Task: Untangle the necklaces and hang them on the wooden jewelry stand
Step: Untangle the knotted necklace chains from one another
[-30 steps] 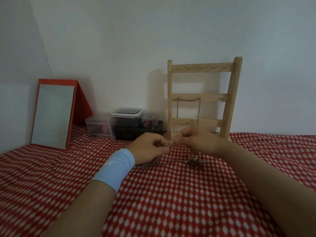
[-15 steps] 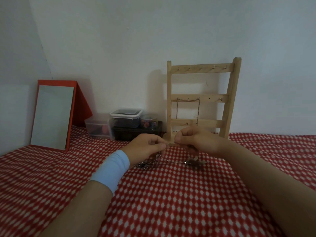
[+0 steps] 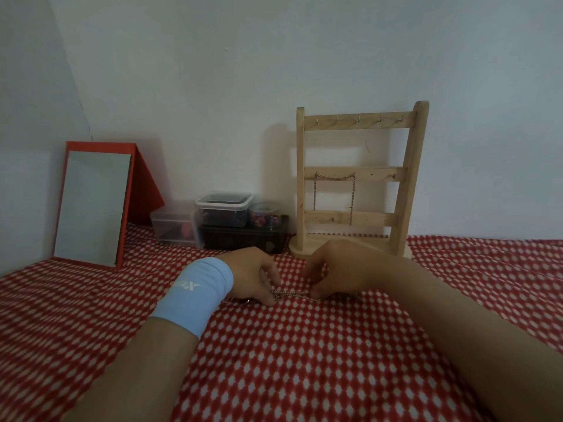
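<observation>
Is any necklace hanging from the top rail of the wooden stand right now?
No, the hooks on the top rail are bare; the only hung chain drapes from the middle rail.

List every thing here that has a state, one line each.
left hand: pinching the silver chain
right hand: pinching the same chain
silver chain: stretched between both hands, not hung
wooden jewelry stand: upright, top hooks bare
hung necklace: draped across middle-bar hooks
mirror: propped, leaning back
clear box: lid on
</observation>
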`<state>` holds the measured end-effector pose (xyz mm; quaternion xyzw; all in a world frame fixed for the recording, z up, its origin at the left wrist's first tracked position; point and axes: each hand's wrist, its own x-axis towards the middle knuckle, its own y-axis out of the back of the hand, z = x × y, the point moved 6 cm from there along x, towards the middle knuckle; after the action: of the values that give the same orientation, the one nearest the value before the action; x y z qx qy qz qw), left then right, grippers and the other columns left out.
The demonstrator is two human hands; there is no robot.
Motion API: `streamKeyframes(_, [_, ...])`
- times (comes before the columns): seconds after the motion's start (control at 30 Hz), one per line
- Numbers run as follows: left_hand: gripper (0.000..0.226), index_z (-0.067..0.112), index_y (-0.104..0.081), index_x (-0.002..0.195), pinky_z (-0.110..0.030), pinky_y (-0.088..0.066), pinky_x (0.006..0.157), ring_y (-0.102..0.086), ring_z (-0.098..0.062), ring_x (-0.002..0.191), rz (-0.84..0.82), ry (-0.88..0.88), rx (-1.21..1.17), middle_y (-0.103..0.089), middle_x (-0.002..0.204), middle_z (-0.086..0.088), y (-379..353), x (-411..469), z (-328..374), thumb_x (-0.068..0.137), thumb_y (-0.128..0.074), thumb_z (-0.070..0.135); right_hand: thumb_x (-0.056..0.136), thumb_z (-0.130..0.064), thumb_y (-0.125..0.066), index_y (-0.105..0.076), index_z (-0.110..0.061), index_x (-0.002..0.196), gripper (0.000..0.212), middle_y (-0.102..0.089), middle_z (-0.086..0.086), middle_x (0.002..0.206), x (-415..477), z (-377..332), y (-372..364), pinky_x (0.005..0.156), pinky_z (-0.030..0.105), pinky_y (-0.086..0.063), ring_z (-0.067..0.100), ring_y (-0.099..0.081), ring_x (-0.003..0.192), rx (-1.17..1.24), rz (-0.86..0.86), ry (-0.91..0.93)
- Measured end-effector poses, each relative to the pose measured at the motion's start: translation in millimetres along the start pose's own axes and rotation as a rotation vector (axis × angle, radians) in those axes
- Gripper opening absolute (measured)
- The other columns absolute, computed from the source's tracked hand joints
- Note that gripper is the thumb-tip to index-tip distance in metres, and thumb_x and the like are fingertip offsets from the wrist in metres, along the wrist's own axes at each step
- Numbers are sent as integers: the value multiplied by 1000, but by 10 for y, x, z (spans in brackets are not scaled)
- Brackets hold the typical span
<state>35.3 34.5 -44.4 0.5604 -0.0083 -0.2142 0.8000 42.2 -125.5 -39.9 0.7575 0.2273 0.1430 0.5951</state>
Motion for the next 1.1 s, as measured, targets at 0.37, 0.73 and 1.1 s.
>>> streamKeyframes(0.37, [39, 31, -71, 110, -27, -46, 101, -53, -17, 119, -68, 172, 256, -54, 134, 3, 102, -78, -177, 83, -64, 4, 96, -37, -67, -72, -33, 96, 6, -67, -20, 94, -35, 137, 102, 75, 13, -47, -4, -61, 88, 47, 37, -71])
streamKeyframes(0.73, [17, 11, -76, 93, -29, -56, 85, -73, -18, 79, 186, -172, -479, -77, 82, 0, 4, 51, 287, 94, -62, 22, 87, -24, -78, -76, -20, 88, 4, -77, -5, 87, -48, 132, 229, 82, 25, -60, 6, -73, 82, 473, 236, 36])
streamKeyframes(1.1, [8, 13, -75, 87, -22, -52, 60, -61, -12, 56, 332, -204, -656, -75, 74, -2, 90, 21, 206, 89, -68, 15, 87, -17, -78, -76, -16, 92, 5, -78, 0, 90, -41, 131, 219, 81, 26, -60, 10, -74, 83, 630, 270, 37])
